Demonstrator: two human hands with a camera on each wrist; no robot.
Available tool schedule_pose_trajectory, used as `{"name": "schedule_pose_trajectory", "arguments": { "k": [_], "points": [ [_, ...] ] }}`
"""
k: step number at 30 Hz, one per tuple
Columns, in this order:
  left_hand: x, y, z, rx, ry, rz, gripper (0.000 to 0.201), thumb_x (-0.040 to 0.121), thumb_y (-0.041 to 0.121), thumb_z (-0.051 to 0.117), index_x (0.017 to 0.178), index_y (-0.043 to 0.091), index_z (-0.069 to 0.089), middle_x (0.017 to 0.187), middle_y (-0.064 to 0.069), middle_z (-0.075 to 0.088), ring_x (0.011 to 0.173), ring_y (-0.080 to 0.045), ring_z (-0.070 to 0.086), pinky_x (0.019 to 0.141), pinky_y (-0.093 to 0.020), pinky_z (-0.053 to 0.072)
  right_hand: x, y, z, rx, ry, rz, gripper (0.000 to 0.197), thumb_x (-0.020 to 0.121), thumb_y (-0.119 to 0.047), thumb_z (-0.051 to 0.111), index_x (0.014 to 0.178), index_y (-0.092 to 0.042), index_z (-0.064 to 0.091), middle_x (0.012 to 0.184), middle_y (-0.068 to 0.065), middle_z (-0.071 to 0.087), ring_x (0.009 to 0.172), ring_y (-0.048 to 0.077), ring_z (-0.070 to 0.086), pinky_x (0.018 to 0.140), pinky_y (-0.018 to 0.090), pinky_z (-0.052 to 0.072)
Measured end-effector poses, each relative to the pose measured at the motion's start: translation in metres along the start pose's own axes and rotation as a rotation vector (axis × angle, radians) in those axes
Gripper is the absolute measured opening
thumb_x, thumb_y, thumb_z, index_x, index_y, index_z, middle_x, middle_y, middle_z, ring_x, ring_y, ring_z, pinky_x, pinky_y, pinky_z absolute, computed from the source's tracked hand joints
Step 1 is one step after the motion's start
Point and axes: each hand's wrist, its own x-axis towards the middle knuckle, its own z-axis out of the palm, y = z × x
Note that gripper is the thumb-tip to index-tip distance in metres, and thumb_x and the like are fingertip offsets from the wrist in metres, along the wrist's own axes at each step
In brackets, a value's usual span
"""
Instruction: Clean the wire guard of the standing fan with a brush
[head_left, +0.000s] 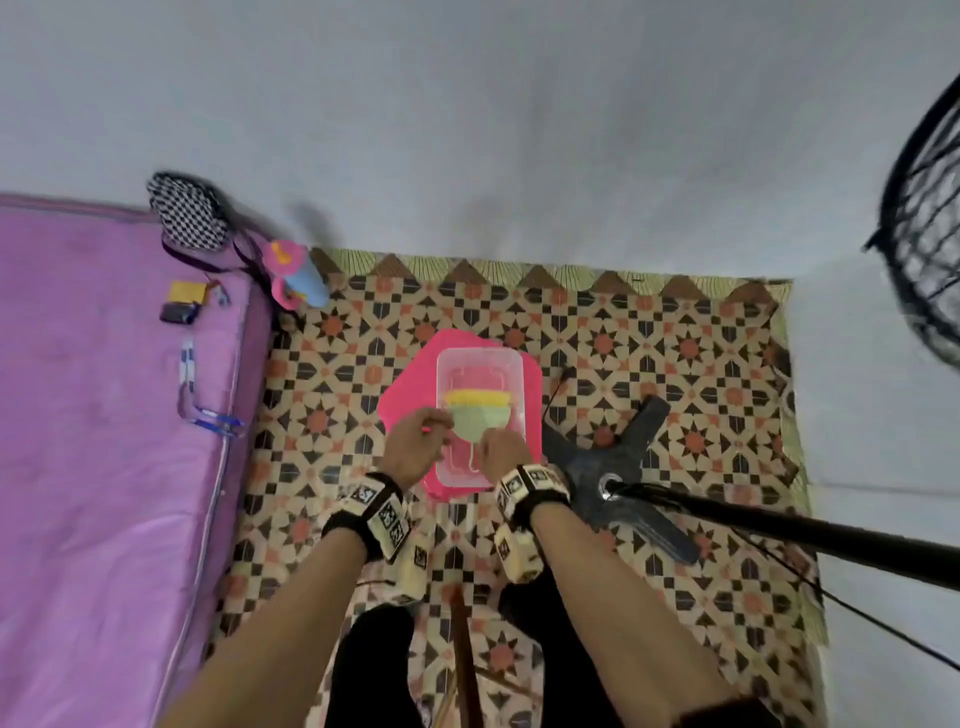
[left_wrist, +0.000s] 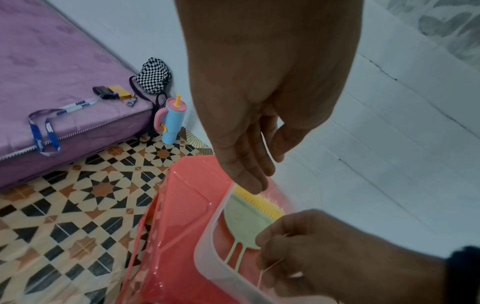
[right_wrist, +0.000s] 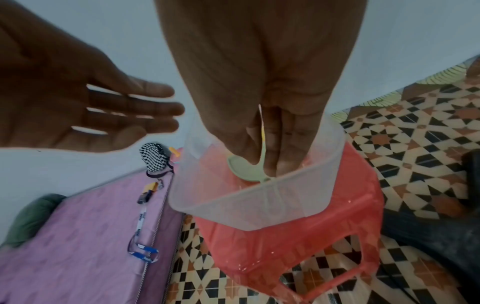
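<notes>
A pale green brush (head_left: 475, 418) with yellow bristles lies in a clear plastic container (head_left: 478, 358) on a pink lid (head_left: 405, 395) on the patterned mat. My right hand (head_left: 501, 449) reaches into the container (right_wrist: 259, 205) and pinches the brush (right_wrist: 241, 166) at its thin handle end (left_wrist: 233, 257). My left hand (left_wrist: 262, 170) hovers with straight fingers just above the bristles and holds nothing. The fan's black wire guard (head_left: 930, 228) stands at the far right, above both hands, partly cut off by the frame.
The fan's black pole (head_left: 779, 527) and cross-shaped base (head_left: 623, 457) stand right beside the container, with a thin cable trailing right. A purple mattress (head_left: 104, 415) borders the mat on the left, with a checkered bag (head_left: 187, 213) and a blue-pink bottle (head_left: 298, 275) at its corner.
</notes>
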Motion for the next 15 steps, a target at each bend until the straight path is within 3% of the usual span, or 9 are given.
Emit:
{"name": "schedule_pose_trajectory", "arguments": {
  "k": [2,4,8,10,12,15],
  "points": [
    [0.017,-0.005,0.001,-0.036,0.019,-0.007,0.020,0.107,0.005,0.049,0.117,0.010,0.065,0.115,-0.003,0.069,0.100,-0.024,0.071,0.074,-0.028,0.063,0.016,-0.001,0.008,0.009,0.013,0.042,0.010,0.101,-0.009,0.056,0.106,-0.006,0.063,0.105,0.010,0.071,0.094,0.025,0.068,0.078,0.029,0.052],
    [0.029,-0.006,0.002,-0.021,0.032,-0.001,0.021,0.107,0.006,0.048,0.119,0.010,0.065,0.119,-0.002,0.068,0.101,-0.023,0.071,0.074,-0.025,0.062,0.027,-0.003,0.014,0.029,0.061,0.086,0.027,0.104,-0.019,0.052,0.126,-0.003,0.054,0.116,0.012,0.066,0.105,0.029,0.067,0.076,0.029,0.046],
    [0.041,-0.018,0.008,-0.005,0.083,0.016,0.025,0.103,-0.001,0.047,0.117,0.007,0.066,0.116,-0.006,0.069,0.098,-0.024,0.071,0.086,-0.035,0.061,0.045,-0.003,0.041,0.058,0.171,0.123,0.062,0.104,-0.027,0.053,0.152,0.000,0.026,0.131,0.014,0.060,0.114,0.030,0.063,0.081,0.029,0.044],
    [0.043,-0.018,0.009,0.002,0.100,0.023,0.026,0.102,-0.003,0.047,0.115,0.007,0.067,0.114,-0.005,0.070,0.097,-0.024,0.071,0.090,-0.038,0.060,0.052,-0.003,0.046,0.030,0.198,0.122,0.073,0.103,-0.029,0.054,0.157,0.001,0.015,0.135,0.015,0.058,0.117,0.030,0.063,0.090,0.033,0.048],
    [0.041,-0.018,0.010,0.002,0.110,0.019,0.027,0.102,-0.003,0.046,0.114,0.010,0.067,0.111,-0.003,0.071,0.097,-0.022,0.071,0.093,-0.040,0.060,0.047,-0.007,0.043,0.042,0.194,0.115,0.079,0.101,-0.027,0.056,0.159,0.001,0.010,0.134,0.016,0.058,0.119,0.033,0.062,0.091,0.037,0.049],
    [0.031,-0.008,0.004,0.022,0.074,0.003,0.029,0.103,-0.002,0.046,0.119,0.014,0.065,0.118,-0.001,0.070,0.105,-0.019,0.070,0.100,-0.044,0.057,0.023,-0.021,0.020,0.027,0.273,0.074,0.066,0.105,-0.027,0.047,0.156,0.000,0.015,0.121,0.019,0.065,0.110,0.038,0.065,0.086,0.043,0.051]
  ]
}}
